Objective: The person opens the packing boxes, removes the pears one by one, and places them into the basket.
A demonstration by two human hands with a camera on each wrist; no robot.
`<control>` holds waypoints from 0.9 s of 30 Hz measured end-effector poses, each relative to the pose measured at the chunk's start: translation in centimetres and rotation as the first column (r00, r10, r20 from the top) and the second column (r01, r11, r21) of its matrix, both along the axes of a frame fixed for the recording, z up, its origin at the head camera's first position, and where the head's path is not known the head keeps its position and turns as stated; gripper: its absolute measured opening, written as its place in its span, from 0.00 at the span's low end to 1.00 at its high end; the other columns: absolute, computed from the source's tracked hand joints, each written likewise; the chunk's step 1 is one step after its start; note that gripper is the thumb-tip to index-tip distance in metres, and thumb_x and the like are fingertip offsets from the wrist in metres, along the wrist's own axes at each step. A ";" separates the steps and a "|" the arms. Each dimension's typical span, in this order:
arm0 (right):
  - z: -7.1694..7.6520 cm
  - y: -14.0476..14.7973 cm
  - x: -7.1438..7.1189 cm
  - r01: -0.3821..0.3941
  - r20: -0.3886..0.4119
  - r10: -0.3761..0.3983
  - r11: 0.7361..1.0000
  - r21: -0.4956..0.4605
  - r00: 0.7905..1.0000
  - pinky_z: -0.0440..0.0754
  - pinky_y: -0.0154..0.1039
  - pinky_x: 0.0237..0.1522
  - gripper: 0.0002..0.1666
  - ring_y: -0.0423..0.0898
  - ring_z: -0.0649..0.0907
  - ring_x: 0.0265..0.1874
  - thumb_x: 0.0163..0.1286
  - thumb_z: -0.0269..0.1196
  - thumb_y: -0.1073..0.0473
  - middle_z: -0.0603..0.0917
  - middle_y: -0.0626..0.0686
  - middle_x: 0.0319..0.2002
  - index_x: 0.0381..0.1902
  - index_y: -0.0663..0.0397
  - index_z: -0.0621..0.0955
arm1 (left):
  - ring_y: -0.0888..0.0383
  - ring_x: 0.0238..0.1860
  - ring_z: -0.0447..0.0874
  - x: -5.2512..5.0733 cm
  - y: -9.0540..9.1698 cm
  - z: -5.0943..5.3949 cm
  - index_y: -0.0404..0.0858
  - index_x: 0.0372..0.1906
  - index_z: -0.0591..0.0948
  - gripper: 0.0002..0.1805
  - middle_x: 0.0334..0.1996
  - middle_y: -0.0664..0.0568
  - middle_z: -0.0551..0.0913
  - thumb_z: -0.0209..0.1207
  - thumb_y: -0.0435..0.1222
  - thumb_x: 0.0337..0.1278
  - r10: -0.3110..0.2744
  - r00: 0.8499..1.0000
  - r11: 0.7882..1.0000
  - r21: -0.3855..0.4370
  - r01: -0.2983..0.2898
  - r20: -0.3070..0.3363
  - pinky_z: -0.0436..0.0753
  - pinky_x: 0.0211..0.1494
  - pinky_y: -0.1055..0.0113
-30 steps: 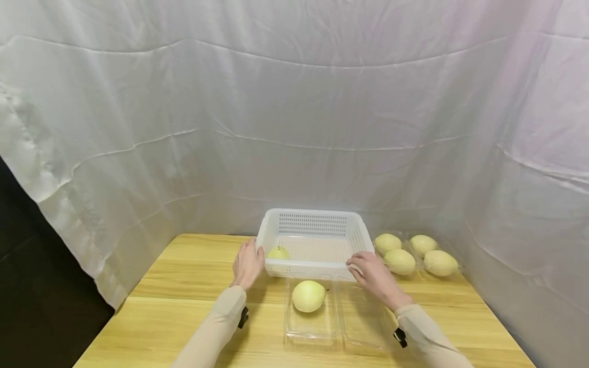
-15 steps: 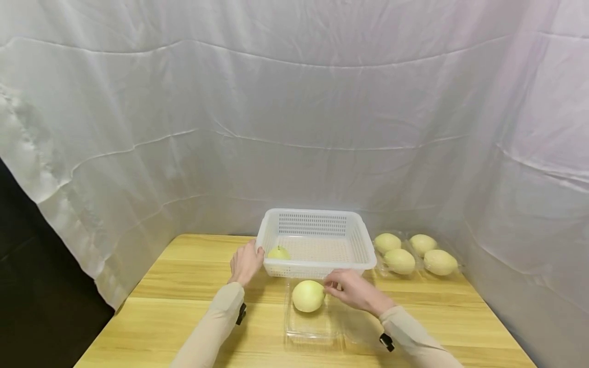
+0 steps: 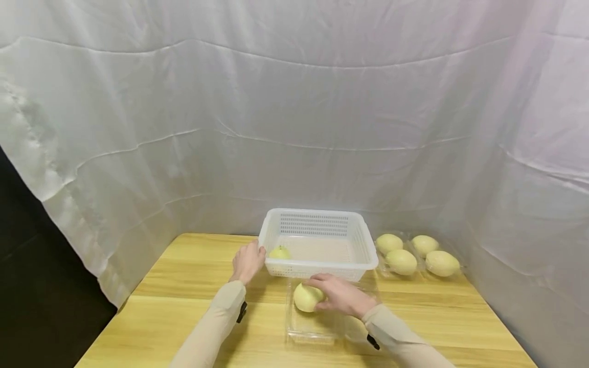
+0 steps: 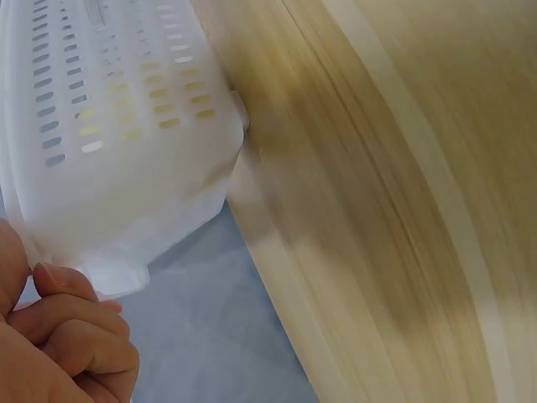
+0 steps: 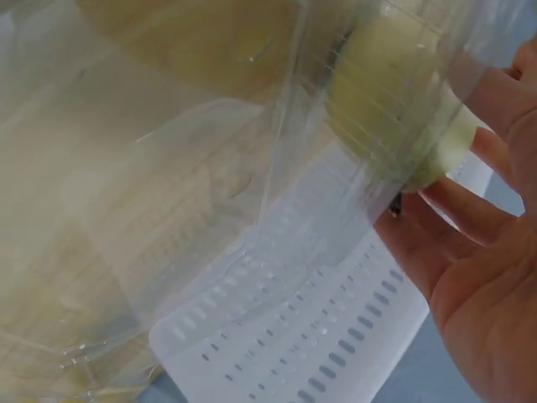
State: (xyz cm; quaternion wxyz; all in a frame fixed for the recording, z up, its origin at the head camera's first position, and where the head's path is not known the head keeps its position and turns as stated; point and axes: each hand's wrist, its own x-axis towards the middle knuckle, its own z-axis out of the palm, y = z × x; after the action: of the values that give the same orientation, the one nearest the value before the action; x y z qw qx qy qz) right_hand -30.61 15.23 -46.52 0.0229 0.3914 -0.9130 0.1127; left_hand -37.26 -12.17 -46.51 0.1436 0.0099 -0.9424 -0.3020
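Note:
At the left side of a white slotted basket (image 3: pixel 317 263), my left hand (image 3: pixel 247 262) pinches the rim. The left wrist view shows the thumb and curled fingers (image 4: pixel 71 327) on the basket's edge. A pale yellow pear (image 3: pixel 304 300) lies in one half of a clear plastic clamshell box (image 3: pixel 309 329) in front of the basket. My right hand (image 3: pixel 341 295) grips this pear from the right, fingers curved over its far side. In the right wrist view the clear plastic partly covers the pear (image 5: pixel 386 92). Another pear (image 3: pixel 279 252) is inside the basket, at its front left.
Right of the basket, several pears (image 3: pixel 443 263) sit in clear plastic packs on the wooden table (image 3: pixel 184 301). A pale curtain (image 3: pixel 294 128) hangs close behind the basket and along both sides.
My right hand has left the basket's front right rim, come left and toward me, and closed round the pear in the box. The left hand stays on the basket.

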 end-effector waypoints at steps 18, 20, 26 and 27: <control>-0.8 -1.6 -1.0 -0.059 0.016 0.059 0.998 0.029 0.998 0.79 0.44 0.59 0.47 0.49 0.81 0.55 0.47 0.77 0.54 0.79 0.50 0.59 0.66 0.47 0.71 | 0.52 0.26 0.78 0.1 0.2 0.2 0.34 0.57 0.76 0.20 0.40 0.40 0.85 0.48 0.42 0.70 0.019 0.999 1.000 -0.015 -0.018 0.042 0.73 0.23 0.62; -0.8 -1.6 -1.0 -0.063 0.008 0.063 0.998 0.023 0.998 0.79 0.44 0.58 0.47 0.49 0.81 0.54 0.46 0.77 0.55 0.79 0.50 0.59 0.65 0.48 0.72 | 0.52 0.26 0.78 0.1 0.3 0.3 0.34 0.56 0.77 0.19 0.39 0.41 0.85 0.48 0.42 0.70 0.021 0.999 1.000 -0.016 -0.020 0.043 0.73 0.24 0.62; -0.7 -1.5 -1.3 -0.037 0.013 0.037 0.999 0.006 0.999 0.82 0.44 0.52 0.46 0.48 0.81 0.52 0.43 0.76 0.55 0.81 0.48 0.58 0.63 0.44 0.74 | 0.52 0.25 0.77 0.0 0.4 0.3 0.34 0.54 0.77 0.18 0.37 0.41 0.84 0.48 0.42 0.71 0.019 0.999 1.000 -0.021 -0.018 0.049 0.72 0.23 0.63; -0.7 -1.4 -1.4 -0.032 0.007 0.032 0.999 0.005 0.999 0.82 0.44 0.52 0.45 0.47 0.81 0.52 0.42 0.76 0.54 0.81 0.48 0.57 0.63 0.43 0.74 | 0.53 0.24 0.77 0.0 0.4 0.3 0.34 0.55 0.76 0.18 0.37 0.41 0.84 0.48 0.42 0.71 0.017 0.999 1.000 -0.021 -0.016 0.051 0.72 0.23 0.63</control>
State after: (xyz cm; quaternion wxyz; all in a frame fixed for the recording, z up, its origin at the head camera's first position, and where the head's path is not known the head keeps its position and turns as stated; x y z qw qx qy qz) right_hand -31.97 13.82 -47.17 0.0169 0.4058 -0.9069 0.1122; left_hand -37.24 -11.76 -46.24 0.1220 0.0238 -0.9487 -0.2906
